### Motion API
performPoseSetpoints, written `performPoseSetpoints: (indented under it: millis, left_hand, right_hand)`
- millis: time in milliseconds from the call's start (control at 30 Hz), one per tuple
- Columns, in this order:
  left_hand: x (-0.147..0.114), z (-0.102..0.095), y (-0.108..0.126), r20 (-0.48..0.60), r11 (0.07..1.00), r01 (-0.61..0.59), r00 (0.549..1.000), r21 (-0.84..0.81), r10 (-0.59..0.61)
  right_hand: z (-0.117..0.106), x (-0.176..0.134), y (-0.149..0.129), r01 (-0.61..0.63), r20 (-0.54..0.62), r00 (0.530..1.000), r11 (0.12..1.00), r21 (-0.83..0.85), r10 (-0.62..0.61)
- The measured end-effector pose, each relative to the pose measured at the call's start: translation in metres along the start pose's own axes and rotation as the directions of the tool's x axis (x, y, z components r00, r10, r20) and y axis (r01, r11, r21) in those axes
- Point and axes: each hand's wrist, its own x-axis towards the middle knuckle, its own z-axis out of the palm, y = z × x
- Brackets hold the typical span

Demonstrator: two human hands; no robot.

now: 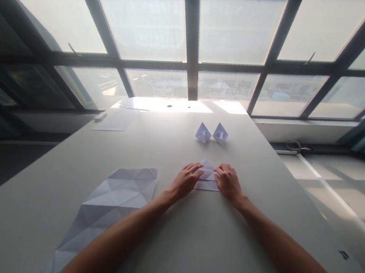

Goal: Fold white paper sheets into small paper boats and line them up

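Note:
A partly folded sheet of white paper lies on the table in front of me, with a pointed top and a straight strip along its near edge. My left hand has its fingers curled on the paper's left side. At the right side, my right hand holds it the same way, fingers bent and thumb side inward. The fingertips partly cover the paper's side edges. Just beyond stand two folded paper boats, one on the left and one on the right.
A large creased sheet of paper lies to the left, partly under my left forearm. Flat white sheets and a small white object rest at the table's far left. The white table reaches toward windows.

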Motion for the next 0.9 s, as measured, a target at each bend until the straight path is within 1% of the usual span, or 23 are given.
performPoseSetpoints:
  millis: [67, 133, 200, 267, 333, 433, 600, 767, 900]
  left_hand:
    - [-0.001, 0.005, 0.003, 0.103, 0.998, -0.041, 0.994, -0.056, 0.047]
    - [-0.001, 0.009, 0.004, 0.169, 0.996, -0.039, 0.984, -0.084, 0.052]
    - [-0.001, 0.011, 0.004, 0.195, 0.996, -0.023, 0.980, -0.088, 0.040]
    - [-0.001, 0.011, 0.003, 0.202, 0.997, -0.005, 0.979, -0.080, 0.021]
    - [-0.001, 0.011, 0.003, 0.207, 0.998, 0.012, 0.978, -0.062, 0.001]
    - [-0.001, 0.012, 0.003, 0.204, 0.999, 0.034, 0.979, -0.025, -0.029]
    - [-0.001, 0.013, -0.001, 0.212, 0.995, 0.087, 0.973, 0.045, -0.094]
    - [-0.002, 0.009, -0.008, 0.232, 0.983, 0.153, 0.957, 0.100, -0.173]
    - [-0.003, 0.011, -0.012, 0.218, 0.963, 0.229, 0.942, 0.142, -0.256]
  right_hand:
    - [0.002, -0.001, -0.010, 0.009, 0.009, 1.000, 1.000, -0.016, -0.009]
    - [0.007, -0.003, -0.018, 0.039, 0.012, 0.999, 0.999, 0.009, -0.039]
    - [0.014, -0.005, -0.025, 0.106, 0.024, 0.994, 0.992, 0.071, -0.108]
    - [0.021, -0.007, -0.028, 0.164, 0.067, 0.983, 0.978, 0.131, -0.174]
    - [0.028, -0.007, -0.027, 0.163, 0.125, 0.975, 0.974, 0.159, -0.183]
    - [0.033, -0.006, -0.022, 0.102, 0.185, 0.974, 0.985, 0.142, -0.128]
    - [0.032, -0.007, -0.014, 0.016, 0.229, 0.973, 0.998, 0.061, -0.029]
    - [0.031, -0.007, -0.010, -0.081, 0.246, 0.966, 0.997, -0.017, 0.082]
    - [0.033, -0.004, 0.000, -0.151, 0.238, 0.958, 0.987, -0.052, 0.159]
